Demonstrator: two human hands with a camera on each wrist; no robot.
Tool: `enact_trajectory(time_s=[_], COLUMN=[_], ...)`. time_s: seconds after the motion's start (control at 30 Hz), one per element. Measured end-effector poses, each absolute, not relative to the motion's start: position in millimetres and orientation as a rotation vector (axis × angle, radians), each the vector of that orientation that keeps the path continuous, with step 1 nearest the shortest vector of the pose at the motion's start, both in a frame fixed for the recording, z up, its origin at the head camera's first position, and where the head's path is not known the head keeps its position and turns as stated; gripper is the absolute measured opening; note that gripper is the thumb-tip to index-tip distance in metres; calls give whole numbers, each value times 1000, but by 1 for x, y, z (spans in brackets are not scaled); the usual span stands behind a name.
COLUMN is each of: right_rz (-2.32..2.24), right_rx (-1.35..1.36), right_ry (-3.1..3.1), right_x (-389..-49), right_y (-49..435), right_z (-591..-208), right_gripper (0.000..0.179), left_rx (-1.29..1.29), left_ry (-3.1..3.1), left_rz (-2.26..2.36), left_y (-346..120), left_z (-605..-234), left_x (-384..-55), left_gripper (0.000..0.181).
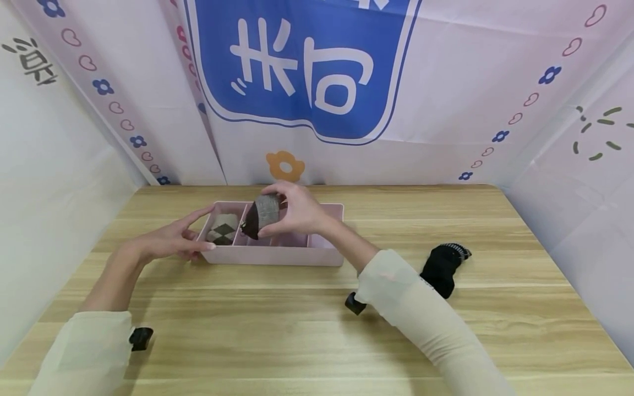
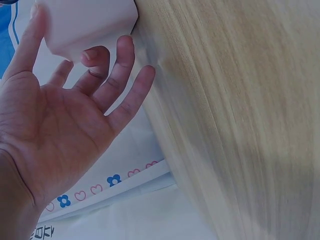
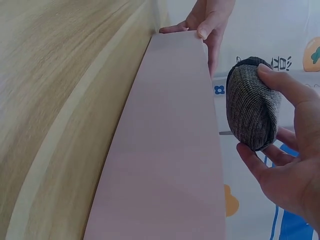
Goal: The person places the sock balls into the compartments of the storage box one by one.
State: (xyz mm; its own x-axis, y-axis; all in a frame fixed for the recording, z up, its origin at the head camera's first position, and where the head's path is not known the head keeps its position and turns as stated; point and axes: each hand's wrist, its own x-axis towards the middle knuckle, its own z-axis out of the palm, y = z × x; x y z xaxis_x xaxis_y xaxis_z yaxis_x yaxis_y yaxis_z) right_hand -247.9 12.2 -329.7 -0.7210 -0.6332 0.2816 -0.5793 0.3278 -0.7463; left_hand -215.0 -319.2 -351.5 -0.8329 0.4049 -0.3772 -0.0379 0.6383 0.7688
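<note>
A long pink divided box [image 1: 277,256] stands on the table. At its left end is my left hand [image 1: 170,240], thumb on the near corner and index finger reaching to the far corner; its other fingers bend loosely below the box [image 2: 90,25] in the left wrist view. My right hand [image 1: 299,209] grips a rolled grey sock [image 1: 268,209] with a dark end, tilted above the middle compartments. Its ribbed grey knit shows between thumb and fingers in the right wrist view [image 3: 250,105]. A folded argyle sock [image 1: 224,226], beige and dark green, lies in the leftmost compartment.
To the right on the wooden table [image 1: 277,335] lies a black sock [image 1: 442,269], partly behind my right sleeve [image 1: 421,313]. White printed cloth [image 1: 455,110] hangs behind the table and along both sides. Each sleeve has a small black object at its cuff.
</note>
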Motion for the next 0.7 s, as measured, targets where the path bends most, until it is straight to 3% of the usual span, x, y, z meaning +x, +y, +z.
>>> enact_trajectory(time_s=[0.7], right_rz=[-1236], right_rx=[-971], right_ry=[2675], right_x=[-253], right_y=[-9], right_z=[-345], right_gripper=[80], left_rx=[289], left_ry=[2341], left_rz=[1113], left_y=[-319], left_z=[-355], left_x=[-217], left_gripper=[103])
